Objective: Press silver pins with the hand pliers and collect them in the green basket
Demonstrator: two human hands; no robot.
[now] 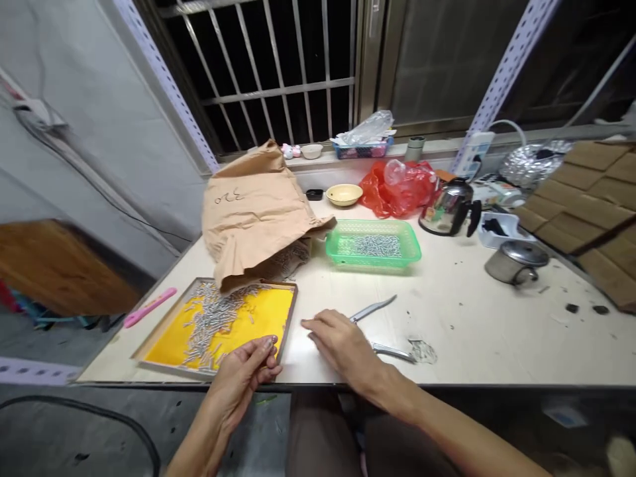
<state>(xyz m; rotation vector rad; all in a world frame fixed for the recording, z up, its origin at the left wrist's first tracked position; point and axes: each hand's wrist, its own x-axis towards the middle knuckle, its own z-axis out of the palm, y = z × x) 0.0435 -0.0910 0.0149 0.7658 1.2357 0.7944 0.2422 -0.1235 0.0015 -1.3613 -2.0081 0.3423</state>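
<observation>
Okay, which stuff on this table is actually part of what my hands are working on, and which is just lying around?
In use: yellow tray of small metal pieces, left hand at its corner; tweezers by right hand; green basket of similar pieces; brown paper bag.

Lying about: kettle, red plastic bag, yellow bowl, steel pot, pink cutter.

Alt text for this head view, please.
Two hands at a table edge: the left hand by a yellow tray of small metal pieces, the right hand flat over a metal tool.
</observation>
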